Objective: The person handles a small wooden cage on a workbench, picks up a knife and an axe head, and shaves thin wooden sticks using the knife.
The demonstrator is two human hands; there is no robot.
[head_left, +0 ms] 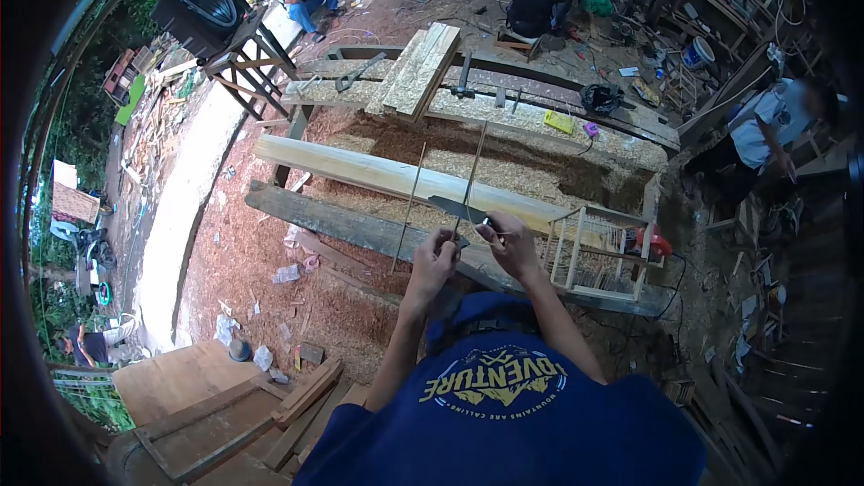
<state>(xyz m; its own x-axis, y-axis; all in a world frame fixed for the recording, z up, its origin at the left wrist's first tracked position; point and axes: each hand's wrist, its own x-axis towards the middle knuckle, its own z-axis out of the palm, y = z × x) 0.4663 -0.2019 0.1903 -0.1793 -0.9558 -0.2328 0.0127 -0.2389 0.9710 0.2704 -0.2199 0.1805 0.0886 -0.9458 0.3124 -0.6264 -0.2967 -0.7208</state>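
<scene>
My left hand [433,261] is closed around the lower end of a thin wooden stick [473,166], which points away from me at a slant. In my right hand [510,243] is a knife [457,208]; its dark blade points left and crosses the stick just beyond my left fingers. Whether the edge bites into the wood is too small to tell. A second thin stick [411,202] rests across the planks left of my hands. To the right stands a small frame of thin slats [598,252], like a little cage.
A pale beam [387,173] and a weathered plank [360,227] lie before me amid sawdust. Beyond are stacked boards [418,67], a hammer [463,76] and a yellow object [559,121]. A red power tool [654,243] sits right. Several people are around the yard.
</scene>
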